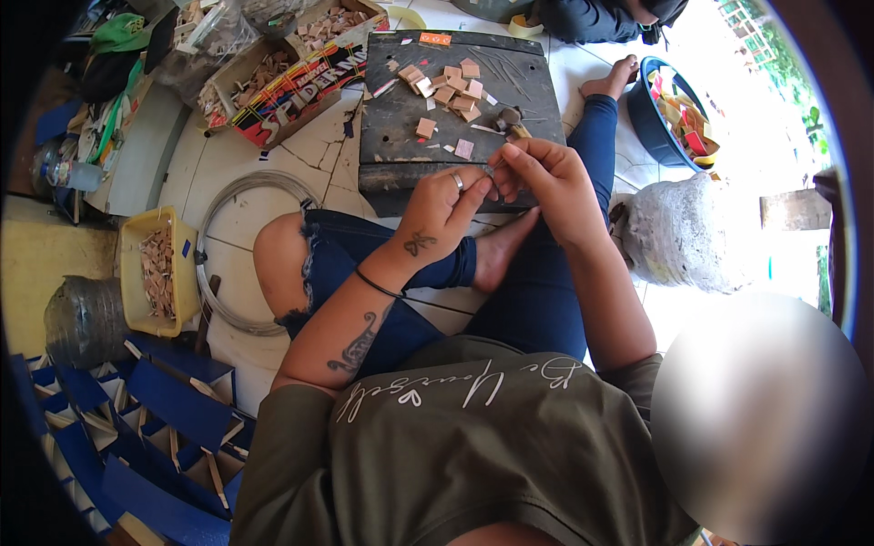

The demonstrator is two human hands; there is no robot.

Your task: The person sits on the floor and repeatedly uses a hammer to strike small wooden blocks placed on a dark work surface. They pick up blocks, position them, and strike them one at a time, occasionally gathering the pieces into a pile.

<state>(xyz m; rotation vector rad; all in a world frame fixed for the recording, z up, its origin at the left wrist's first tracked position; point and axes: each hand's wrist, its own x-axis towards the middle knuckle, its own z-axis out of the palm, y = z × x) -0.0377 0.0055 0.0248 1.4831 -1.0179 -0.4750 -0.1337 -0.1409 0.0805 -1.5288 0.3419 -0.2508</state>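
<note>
Tiled floor (273, 196), dark board (401, 118) at 12 o'clock; our left hand (443, 211) and right hand (542, 177) pinch a small piece (489, 169) together, mid-assembly; next needs a fine fingertip twist.

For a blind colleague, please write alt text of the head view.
Both hands, the left hand and the right hand, pinch a small metal piece over a dark wooden board strewn with small tan squares. The person sits on a tiled floor; a wire coil lies at the left.
</note>
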